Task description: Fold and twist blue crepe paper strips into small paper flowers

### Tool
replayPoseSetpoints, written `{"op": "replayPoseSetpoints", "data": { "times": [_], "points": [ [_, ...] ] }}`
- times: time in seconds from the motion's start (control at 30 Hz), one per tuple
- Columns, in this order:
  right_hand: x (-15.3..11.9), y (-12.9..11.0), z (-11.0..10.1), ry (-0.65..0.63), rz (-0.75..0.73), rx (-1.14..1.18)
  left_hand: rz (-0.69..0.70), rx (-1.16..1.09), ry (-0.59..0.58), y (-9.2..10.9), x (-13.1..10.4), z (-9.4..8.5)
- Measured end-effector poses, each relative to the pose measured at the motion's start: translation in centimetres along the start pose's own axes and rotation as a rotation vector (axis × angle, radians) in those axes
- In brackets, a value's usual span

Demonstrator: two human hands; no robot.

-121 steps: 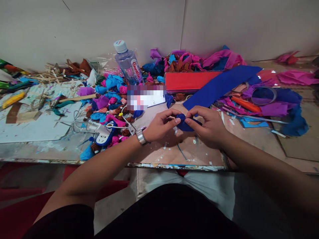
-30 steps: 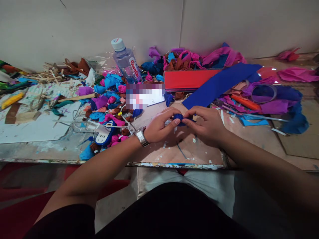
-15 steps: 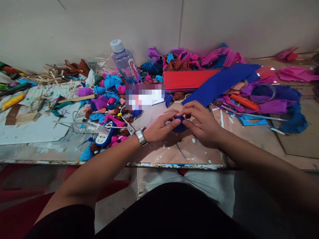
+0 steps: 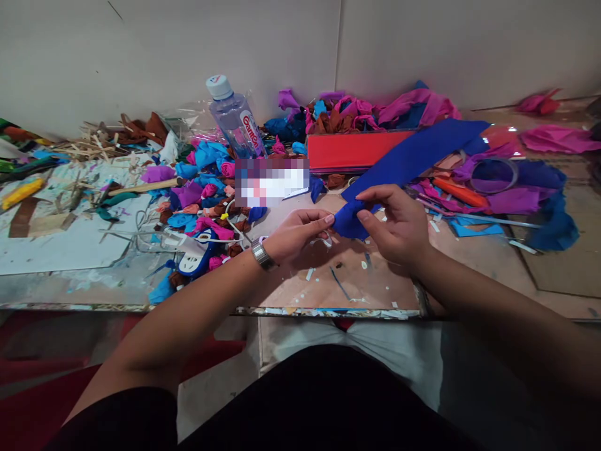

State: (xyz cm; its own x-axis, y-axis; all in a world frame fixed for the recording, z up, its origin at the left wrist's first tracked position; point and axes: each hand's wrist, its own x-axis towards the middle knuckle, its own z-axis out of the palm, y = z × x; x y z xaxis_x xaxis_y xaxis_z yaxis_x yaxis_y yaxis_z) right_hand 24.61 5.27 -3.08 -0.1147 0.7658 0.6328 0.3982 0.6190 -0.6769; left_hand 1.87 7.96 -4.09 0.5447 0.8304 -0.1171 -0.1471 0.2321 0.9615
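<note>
A small piece of dark blue crepe paper (image 4: 348, 222) is held between my two hands above the table. My left hand (image 4: 300, 235), with a metal watch at the wrist, pinches its left edge between thumb and fingers. On the other side, my right hand (image 4: 397, 225) grips the paper's right part with thumb and index finger. Behind the hands, a long blue crepe paper strip (image 4: 413, 153) slants up to the right. Several rolled paper pieces in blue, pink, purple and brown (image 4: 206, 178) lie heaped left of my hands.
Behind stand a clear bottle (image 4: 235, 122) and a red box (image 4: 354, 150) with crumpled paper around it. A blue-and-white power strip (image 4: 195, 254) with cords lies at left. To the right are a tape roll (image 4: 494, 175), an orange cutter (image 4: 460, 192) and a thin rod (image 4: 502, 222).
My hands have moved slightly apart, and the blue paper between them now shows more of its surface. My fingers have shifted their hold on it.
</note>
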Motion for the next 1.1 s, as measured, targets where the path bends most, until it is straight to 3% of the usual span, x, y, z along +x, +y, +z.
{"op": "replayPoseSetpoints", "data": {
  "times": [0.27, 0.47, 0.63, 0.87, 1.1],
  "points": [
    [0.59, -0.56, -0.16, -0.097, -0.109, -0.034, -0.078, -0.106, 0.055, 0.19, 0.03, 0.31],
    [0.69, -0.46, -0.19, -0.086, -0.084, -0.053, -0.046, 0.031, 0.052, -0.3, 0.24, 0.17],
    [0.69, -0.24, -0.24, -0.146, -0.088, -0.065, 0.087, 0.059, 0.037, 0.15, 0.12, 0.1],
    [0.7, -0.62, -0.13, -0.08, -0.055, -0.076, 0.012, 0.182, -0.036, -0.17, -0.04, -0.11],
    [0.57, -0.21, -0.16, -0.142, -0.075, -0.076, -0.01, 0.097, 0.084, -0.26, 0.12, -0.04]
  ]
}}
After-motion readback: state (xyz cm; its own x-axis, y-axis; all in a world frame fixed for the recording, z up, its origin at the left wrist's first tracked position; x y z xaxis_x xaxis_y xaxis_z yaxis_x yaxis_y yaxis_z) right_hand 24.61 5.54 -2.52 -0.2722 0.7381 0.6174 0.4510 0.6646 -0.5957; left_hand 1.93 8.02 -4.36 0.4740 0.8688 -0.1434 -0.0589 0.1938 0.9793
